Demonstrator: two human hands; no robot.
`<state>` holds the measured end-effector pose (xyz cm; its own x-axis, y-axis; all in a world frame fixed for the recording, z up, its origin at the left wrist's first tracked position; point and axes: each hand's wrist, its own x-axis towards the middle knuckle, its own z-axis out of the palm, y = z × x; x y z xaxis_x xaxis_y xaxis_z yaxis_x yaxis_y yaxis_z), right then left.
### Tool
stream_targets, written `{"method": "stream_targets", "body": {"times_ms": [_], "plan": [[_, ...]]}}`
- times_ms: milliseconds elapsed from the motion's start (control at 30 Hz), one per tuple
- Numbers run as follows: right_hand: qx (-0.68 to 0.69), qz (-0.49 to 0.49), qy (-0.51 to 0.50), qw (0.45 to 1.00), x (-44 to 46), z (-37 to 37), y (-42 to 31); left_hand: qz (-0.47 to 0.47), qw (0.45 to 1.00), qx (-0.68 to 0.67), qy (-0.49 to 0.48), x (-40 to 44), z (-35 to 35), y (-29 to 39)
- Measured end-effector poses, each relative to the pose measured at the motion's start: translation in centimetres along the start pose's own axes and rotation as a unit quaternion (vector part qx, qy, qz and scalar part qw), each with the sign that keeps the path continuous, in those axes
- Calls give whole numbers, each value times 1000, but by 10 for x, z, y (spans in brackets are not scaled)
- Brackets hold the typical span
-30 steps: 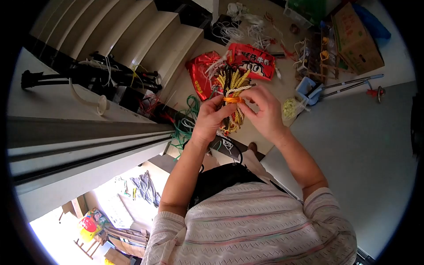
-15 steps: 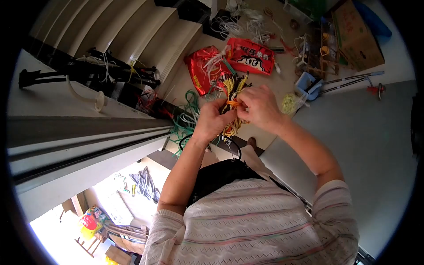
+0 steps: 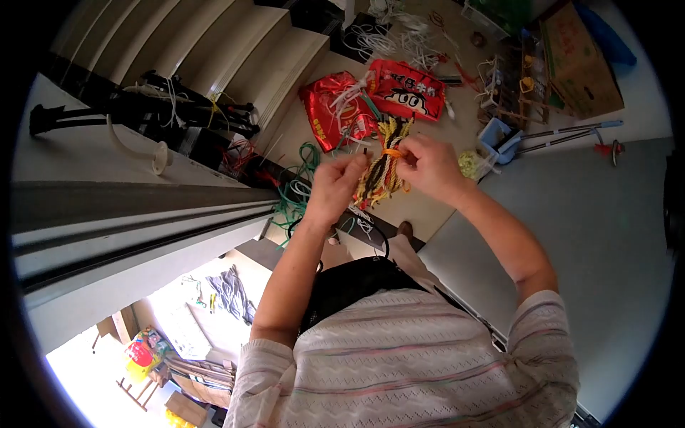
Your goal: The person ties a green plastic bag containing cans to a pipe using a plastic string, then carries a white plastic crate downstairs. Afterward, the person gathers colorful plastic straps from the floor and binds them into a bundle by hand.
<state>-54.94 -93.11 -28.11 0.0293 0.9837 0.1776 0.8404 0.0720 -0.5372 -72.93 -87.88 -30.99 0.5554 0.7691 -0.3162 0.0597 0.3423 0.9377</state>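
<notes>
A bundle of yellow, black and reddish cords point(image 3: 383, 175) hangs in front of me, cinched round its middle by an orange tie point(image 3: 392, 153). My right hand point(image 3: 432, 167) is closed at the bundle's right side, its fingers pinching the orange tie. To the left, my left hand point(image 3: 335, 187) has thumb and forefinger pressed together, with a short dark cord end point(image 3: 365, 151) sticking up from the pinch. A small gap separates most of that hand from the bundle. Whether this cord end joins the bundle, I cannot tell.
Red printed bags point(image 3: 407, 89) lie on the floor beyond the bundle. Green cords point(image 3: 303, 167) tangle at the left, white cords point(image 3: 371, 43) farther back. Stairs point(image 3: 214, 43) rise at the upper left. A blue dustpan point(image 3: 499, 139) and a cardboard box point(image 3: 581, 64) stand right.
My left hand has come off the bundle and moved slightly left. The bundle and my right hand have shifted a little right, leaving the cords more exposed.
</notes>
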Motion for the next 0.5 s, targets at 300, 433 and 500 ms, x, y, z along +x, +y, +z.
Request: {"method": "stream_targets", "body": {"times_ms": [300, 433, 500], "plan": [[13, 41, 2, 999, -1, 1, -3, 292, 915, 259, 97, -9, 23, 19], [9, 44, -2, 999, -3, 2, -5, 309, 888, 322, 109, -11, 29, 21], [15, 49, -5, 999, -4, 3, -8, 320, 878, 338, 114, -10, 29, 20]]}}
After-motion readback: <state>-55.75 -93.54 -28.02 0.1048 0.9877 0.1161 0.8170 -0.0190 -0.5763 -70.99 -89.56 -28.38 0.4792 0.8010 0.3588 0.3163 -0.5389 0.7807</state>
